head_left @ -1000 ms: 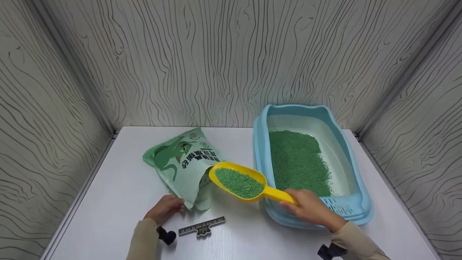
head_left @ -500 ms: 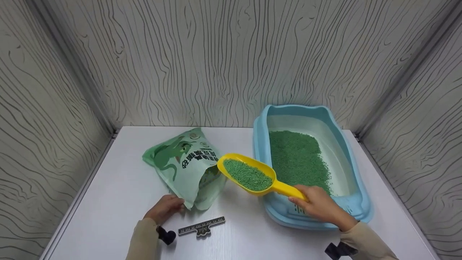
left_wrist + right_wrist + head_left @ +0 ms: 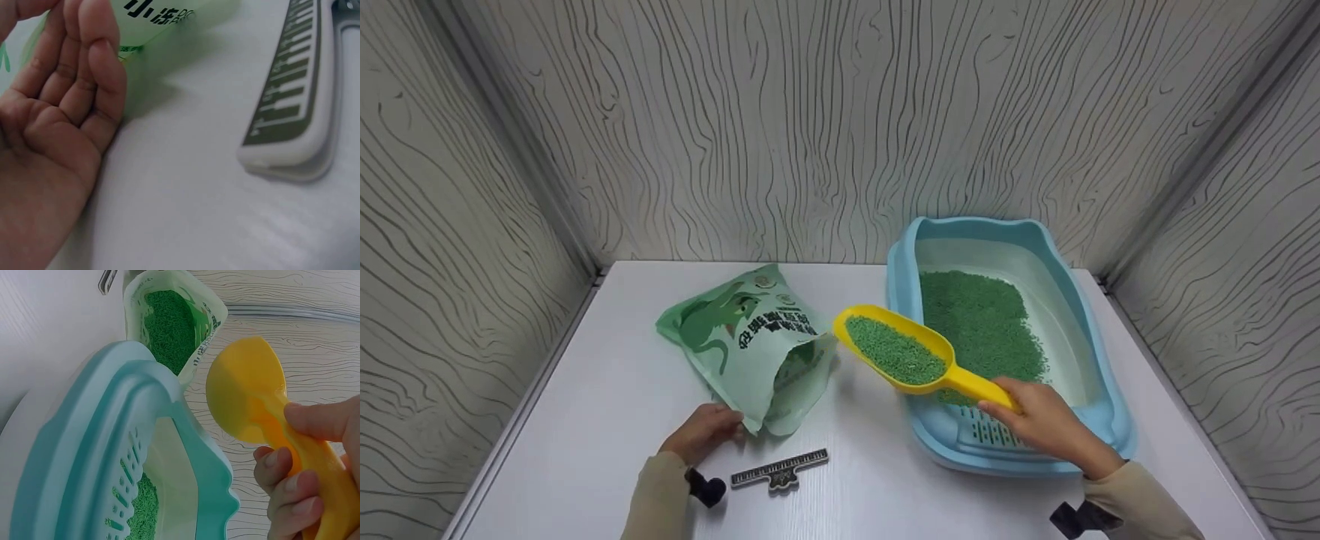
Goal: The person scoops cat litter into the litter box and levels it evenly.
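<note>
My right hand [image 3: 1046, 420] grips the handle of a yellow scoop [image 3: 973, 384], heaped with green pellet litter [image 3: 896, 352]. The scoop is level, over the near left rim of a light blue litter box [image 3: 906, 300]. At the left, a pale green litter bag [image 3: 757, 375] lies with its mouth gaping toward the right. More green pellets [image 3: 169, 329] show inside it in the right wrist view. My left hand [image 3: 705, 433] holds the near corner of the bag between thumb and curled fingers; the fingertips are partly hidden.
A long clip [image 3: 780, 472] with a piano-key pattern lies on the white table [image 3: 585, 420], just right of my left wrist. Green litter [image 3: 986, 322] covers the left part of the box floor. Patterned panels [image 3: 810, 135] stand behind and at both sides.
My right hand has moved right and slightly away from me with the full scoop, from the bag's mouth to the litter box rim. The left hand and bag have stayed almost still.
</note>
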Action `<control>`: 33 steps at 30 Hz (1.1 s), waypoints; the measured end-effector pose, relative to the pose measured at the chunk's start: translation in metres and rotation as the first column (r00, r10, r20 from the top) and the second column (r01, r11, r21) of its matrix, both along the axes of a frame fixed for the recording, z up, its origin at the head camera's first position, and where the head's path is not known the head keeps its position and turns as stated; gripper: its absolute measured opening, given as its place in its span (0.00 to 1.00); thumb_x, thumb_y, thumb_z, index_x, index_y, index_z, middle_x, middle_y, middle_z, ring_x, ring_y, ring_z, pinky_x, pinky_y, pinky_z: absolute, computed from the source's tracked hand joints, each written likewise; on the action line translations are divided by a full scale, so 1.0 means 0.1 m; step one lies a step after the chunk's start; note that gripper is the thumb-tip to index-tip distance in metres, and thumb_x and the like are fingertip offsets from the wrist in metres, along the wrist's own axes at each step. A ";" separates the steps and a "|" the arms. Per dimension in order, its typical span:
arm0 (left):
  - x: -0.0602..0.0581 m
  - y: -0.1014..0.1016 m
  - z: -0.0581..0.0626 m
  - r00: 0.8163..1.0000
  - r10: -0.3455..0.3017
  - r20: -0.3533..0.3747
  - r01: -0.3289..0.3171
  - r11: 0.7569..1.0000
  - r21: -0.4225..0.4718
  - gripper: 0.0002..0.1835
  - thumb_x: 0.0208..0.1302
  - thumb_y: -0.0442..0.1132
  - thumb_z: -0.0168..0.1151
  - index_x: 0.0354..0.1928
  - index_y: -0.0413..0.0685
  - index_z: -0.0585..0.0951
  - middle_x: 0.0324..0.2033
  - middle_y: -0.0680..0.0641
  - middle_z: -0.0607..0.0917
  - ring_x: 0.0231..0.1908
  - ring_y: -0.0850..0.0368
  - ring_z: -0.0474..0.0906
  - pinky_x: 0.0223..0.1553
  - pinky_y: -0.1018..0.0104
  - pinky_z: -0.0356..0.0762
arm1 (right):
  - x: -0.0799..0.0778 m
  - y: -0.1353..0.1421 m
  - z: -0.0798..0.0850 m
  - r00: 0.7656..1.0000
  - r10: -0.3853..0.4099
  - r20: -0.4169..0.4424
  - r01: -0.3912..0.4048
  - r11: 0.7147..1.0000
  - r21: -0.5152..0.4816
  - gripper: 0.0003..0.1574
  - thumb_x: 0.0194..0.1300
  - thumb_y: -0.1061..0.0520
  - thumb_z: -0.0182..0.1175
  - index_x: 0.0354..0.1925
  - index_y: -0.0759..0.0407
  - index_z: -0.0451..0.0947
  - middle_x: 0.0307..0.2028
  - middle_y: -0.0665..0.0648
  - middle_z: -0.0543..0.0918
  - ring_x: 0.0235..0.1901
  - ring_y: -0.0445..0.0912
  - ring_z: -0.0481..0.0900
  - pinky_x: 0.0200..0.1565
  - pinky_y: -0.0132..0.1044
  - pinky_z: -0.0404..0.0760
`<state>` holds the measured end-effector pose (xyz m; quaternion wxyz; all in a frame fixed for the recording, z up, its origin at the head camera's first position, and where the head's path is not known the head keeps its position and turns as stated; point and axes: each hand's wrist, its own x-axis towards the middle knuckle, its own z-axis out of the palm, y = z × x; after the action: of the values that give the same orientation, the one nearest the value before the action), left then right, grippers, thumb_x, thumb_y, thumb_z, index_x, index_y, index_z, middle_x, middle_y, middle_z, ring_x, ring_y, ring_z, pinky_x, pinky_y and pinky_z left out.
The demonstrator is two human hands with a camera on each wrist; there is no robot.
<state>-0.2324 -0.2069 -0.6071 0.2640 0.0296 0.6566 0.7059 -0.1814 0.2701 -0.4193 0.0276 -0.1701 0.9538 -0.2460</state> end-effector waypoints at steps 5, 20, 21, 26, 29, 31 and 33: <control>-0.01 0.00 0.00 1.000 0.000 0.003 0.000 1.000 0.005 0.08 0.62 0.37 0.54 0.28 0.52 0.81 0.24 0.59 0.82 0.30 0.65 0.78 0.41 0.70 0.77 | 0.00 0.04 0.03 0.999 -0.039 -0.002 0.039 0.999 0.015 0.21 0.63 0.45 0.55 0.44 0.60 0.76 0.19 0.48 0.74 0.16 0.33 0.63 0.21 0.27 0.65; 0.09 0.05 0.26 1.000 -0.002 0.017 0.002 1.000 0.004 0.08 0.61 0.36 0.54 0.27 0.52 0.80 0.23 0.58 0.81 0.29 0.65 0.78 0.41 0.70 0.76 | 0.01 0.19 0.05 0.994 -0.102 -0.032 0.103 0.994 0.043 0.21 0.62 0.47 0.56 0.45 0.61 0.75 0.21 0.49 0.75 0.17 0.34 0.63 0.21 0.27 0.64; 0.08 0.05 0.24 1.000 -0.003 0.016 0.002 1.000 0.003 0.08 0.62 0.36 0.54 0.27 0.52 0.80 0.23 0.58 0.81 0.29 0.65 0.77 0.41 0.70 0.77 | 0.01 0.20 0.05 0.994 -0.106 -0.033 0.107 0.993 0.044 0.20 0.62 0.47 0.56 0.44 0.61 0.75 0.21 0.49 0.75 0.17 0.34 0.63 0.21 0.27 0.64; 0.02 0.04 0.08 1.000 0.013 0.019 -0.013 1.000 -0.015 0.10 0.62 0.35 0.52 0.25 0.52 0.79 0.23 0.59 0.80 0.28 0.65 0.77 0.39 0.71 0.77 | 0.01 0.26 0.05 0.991 -0.127 -0.032 0.128 0.991 0.039 0.18 0.63 0.48 0.56 0.42 0.61 0.75 0.20 0.50 0.73 0.17 0.34 0.63 0.20 0.27 0.64; -0.01 0.03 0.01 0.999 0.024 0.024 -0.023 0.999 -0.030 0.09 0.62 0.36 0.53 0.25 0.52 0.79 0.23 0.59 0.81 0.28 0.65 0.77 0.38 0.71 0.76 | 0.01 0.29 0.03 0.989 -0.147 -0.027 0.148 0.989 0.031 0.19 0.63 0.48 0.56 0.43 0.62 0.75 0.20 0.50 0.73 0.16 0.34 0.63 0.21 0.28 0.63; -0.02 0.02 0.00 0.999 0.022 0.028 -0.021 0.999 -0.032 0.09 0.62 0.36 0.54 0.25 0.52 0.80 0.23 0.58 0.81 0.28 0.65 0.77 0.38 0.71 0.76 | 0.00 0.31 0.02 0.987 -0.159 -0.019 0.160 0.987 0.027 0.19 0.63 0.48 0.56 0.43 0.63 0.75 0.20 0.51 0.73 0.16 0.35 0.63 0.21 0.28 0.63; -0.01 0.02 0.03 0.999 0.014 0.032 -0.013 1.000 -0.024 0.09 0.62 0.36 0.54 0.26 0.52 0.80 0.23 0.59 0.81 0.29 0.65 0.77 0.39 0.71 0.76 | 0.00 0.33 0.01 0.985 -0.173 -0.012 0.174 0.985 0.024 0.20 0.63 0.49 0.56 0.44 0.64 0.75 0.21 0.51 0.74 0.16 0.35 0.63 0.20 0.28 0.64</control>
<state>-0.2331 -0.2049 -0.6044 0.2700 0.0107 0.6609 0.7001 -0.1814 0.3035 -0.4180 0.0033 -0.0873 0.9682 -0.2345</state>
